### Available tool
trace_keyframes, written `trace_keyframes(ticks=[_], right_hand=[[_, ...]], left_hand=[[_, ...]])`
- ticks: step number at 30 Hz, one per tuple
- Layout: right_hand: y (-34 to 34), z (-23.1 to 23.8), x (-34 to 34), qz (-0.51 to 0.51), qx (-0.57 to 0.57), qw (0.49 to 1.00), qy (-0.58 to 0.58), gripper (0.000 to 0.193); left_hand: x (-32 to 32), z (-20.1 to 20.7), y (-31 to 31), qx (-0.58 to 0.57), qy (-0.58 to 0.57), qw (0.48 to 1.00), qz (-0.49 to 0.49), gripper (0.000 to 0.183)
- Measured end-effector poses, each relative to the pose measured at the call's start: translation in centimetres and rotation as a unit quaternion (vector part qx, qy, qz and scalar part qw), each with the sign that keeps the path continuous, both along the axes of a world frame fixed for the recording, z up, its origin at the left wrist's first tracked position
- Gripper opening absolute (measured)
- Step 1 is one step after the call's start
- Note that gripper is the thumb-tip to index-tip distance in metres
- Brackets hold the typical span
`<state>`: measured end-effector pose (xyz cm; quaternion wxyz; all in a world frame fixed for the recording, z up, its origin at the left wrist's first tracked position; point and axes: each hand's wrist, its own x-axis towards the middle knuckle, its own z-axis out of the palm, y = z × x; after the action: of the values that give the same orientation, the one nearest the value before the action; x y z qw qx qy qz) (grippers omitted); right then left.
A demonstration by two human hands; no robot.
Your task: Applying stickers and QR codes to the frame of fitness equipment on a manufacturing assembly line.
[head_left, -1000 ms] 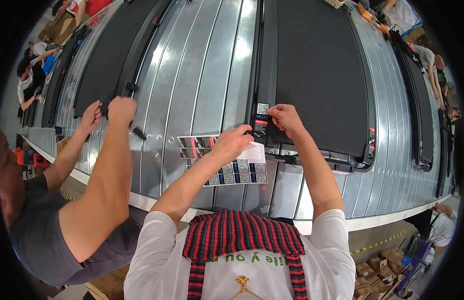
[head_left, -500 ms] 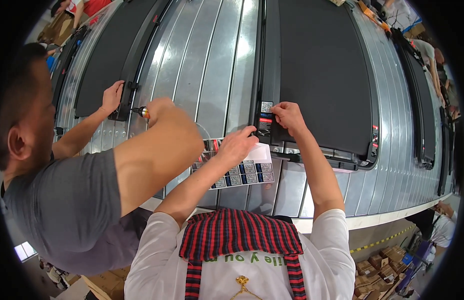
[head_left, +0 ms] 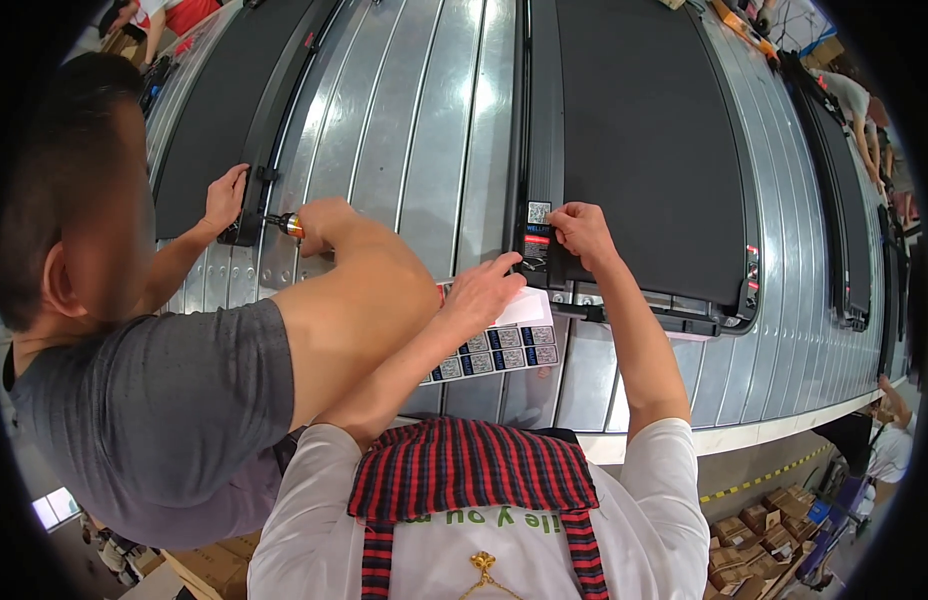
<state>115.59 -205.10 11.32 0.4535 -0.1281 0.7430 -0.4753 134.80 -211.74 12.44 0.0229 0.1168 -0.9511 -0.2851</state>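
A black flat machine frame with a dark belt (head_left: 644,130) lies on the metal table in front of me. On its left rail sits a label with a square code (head_left: 538,213), above a black-and-red label (head_left: 535,248). My right hand (head_left: 586,238) is closed, thumb and index finger pinched at the code label's right edge. My left hand (head_left: 484,295) lies over a white sheet of code stickers (head_left: 509,345), which its curled fingers seem to hold. Its index fingertip reaches to the rail by the black-and-red label. The palm hides part of the sheet.
Close on my left, a co-worker in a grey sleeve (head_left: 174,400) works a power screwdriver (head_left: 286,226) at another black frame (head_left: 219,130). Their arm reaches beside my left forearm. More frames (head_left: 834,200) and people are at the right. Cardboard boxes (head_left: 759,545) stand below the table edge.
The co-worker's head and upper arm have shifted right, nearer my left forearm, covering more of the sticker sheet. The whole view has moved slightly. My hands stay almost in the same place on the rail.
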Motion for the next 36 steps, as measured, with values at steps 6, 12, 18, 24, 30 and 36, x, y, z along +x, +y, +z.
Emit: trace_keyframes(ticks=[6, 12, 18, 24, 30, 36], right_hand=[[0.0, 0.0, 0.2, -0.002, 0.004, 1.0, 0.021, 0.013], [0.0, 0.0, 0.4, -0.004, 0.008, 0.999, 0.036, 0.013], [0.1, -0.3, 0.5, -0.012, 0.011, 0.999, 0.044, 0.013], [0.1, -0.2, 0.6, -0.013, 0.012, 0.999, 0.034, 0.013], [0.2, -0.1, 0.7, -0.009, 0.015, 0.999, 0.044, 0.013], [0.1, -0.6, 0.9, -0.003, 0.018, 0.998, 0.066, 0.014]], left_hand=[[-0.4, 0.1, 0.2, -0.013, -0.022, 1.0, 0.006, 0.014], [-0.8, 0.0, 0.1, -0.072, 0.051, 0.996, 0.014, 0.012], [-1.2, -0.3, 0.2, -0.086, 0.109, 0.99, 0.001, 0.012], [-1.8, -1.2, 0.4, -0.092, 0.122, 0.988, -0.002, 0.012], [-2.1, -1.7, 0.7, -0.083, 0.14, 0.987, 0.007, 0.013], [-2.1, -1.6, 0.8, -0.065, 0.101, 0.993, 0.002, 0.015]])
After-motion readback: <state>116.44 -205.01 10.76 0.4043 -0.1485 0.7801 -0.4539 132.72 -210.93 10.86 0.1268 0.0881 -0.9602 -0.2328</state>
